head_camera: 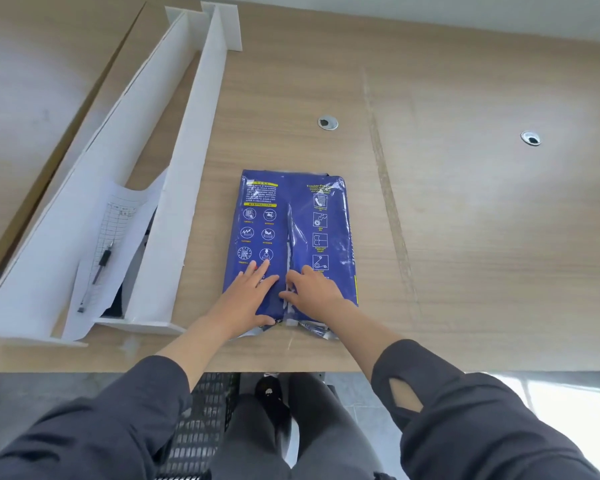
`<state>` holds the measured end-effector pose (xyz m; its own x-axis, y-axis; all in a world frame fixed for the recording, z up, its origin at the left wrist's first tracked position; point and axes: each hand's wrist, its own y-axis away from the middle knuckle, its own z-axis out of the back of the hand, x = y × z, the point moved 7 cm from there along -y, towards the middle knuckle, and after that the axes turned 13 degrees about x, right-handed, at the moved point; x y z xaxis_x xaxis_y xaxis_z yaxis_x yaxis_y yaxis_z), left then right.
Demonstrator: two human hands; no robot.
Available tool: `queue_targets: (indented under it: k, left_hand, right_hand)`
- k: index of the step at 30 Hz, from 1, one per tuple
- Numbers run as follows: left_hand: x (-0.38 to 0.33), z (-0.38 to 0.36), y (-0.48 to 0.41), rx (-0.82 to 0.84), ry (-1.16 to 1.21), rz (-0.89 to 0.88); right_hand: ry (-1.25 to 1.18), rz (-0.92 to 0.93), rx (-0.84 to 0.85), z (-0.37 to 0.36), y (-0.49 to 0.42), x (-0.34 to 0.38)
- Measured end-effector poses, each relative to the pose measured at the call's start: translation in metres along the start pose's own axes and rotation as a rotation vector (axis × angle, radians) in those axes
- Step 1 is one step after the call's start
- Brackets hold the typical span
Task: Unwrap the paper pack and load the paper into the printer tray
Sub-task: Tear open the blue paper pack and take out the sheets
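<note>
The left hand [250,296] pressed the paper pack [291,220] on the worktop [465,237], fingers wide; fingers of the right hand [316,289] pinched its middle seam.

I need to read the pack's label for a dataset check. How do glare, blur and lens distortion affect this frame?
Head view: a sheen on the right side of the paper pack washes out some print. Head view: the small text is too soft to read, though the left hand and right hand look sharp. Head view: wide-angle distortion splays the white dividers and bends the desk edges.
</note>
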<state>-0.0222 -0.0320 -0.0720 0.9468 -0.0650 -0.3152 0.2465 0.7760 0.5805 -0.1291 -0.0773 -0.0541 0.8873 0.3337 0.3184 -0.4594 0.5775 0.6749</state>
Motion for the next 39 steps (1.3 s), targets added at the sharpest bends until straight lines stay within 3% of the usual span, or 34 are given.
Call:
queue_targets:
  k: [6,12,18,26,30,36,39]
  left_hand:
    - [-0.004,0.003,0.003,-0.017,0.060,-0.014]
    - [-0.035,0.018,0.033,-0.368,0.000,-0.252]
    - [-0.050,0.024,0.037,-0.534,-0.018,-0.325]
    - [-0.049,0.000,0.048,-0.480,0.033,-0.423]
    - [-0.068,-0.023,0.057,-0.339,-0.203,-0.486]
    - [-0.065,-0.052,0.061,-0.224,-0.291,-0.405]
    - [-0.060,-0.034,0.059,-0.196,-0.140,-0.282]
  right_hand:
    - [-0.075,0.012,0.018,-0.006,0.006,-0.003]
    - [-0.177,0.059,0.037,-0.006,0.002,-0.008]
    - [-0.278,0.070,0.077,-0.001,-0.003,-0.016]
    - [-0.283,0.021,0.034,0.002,-0.005,-0.013]
    - [-0.355,-0.002,-0.016,0.004,-0.004,-0.015]
    - [-0.536,0.117,-0.033,0.013,0.007,-0.020]
    - [-0.555,0.129,-0.038,0.024,0.016,-0.029]
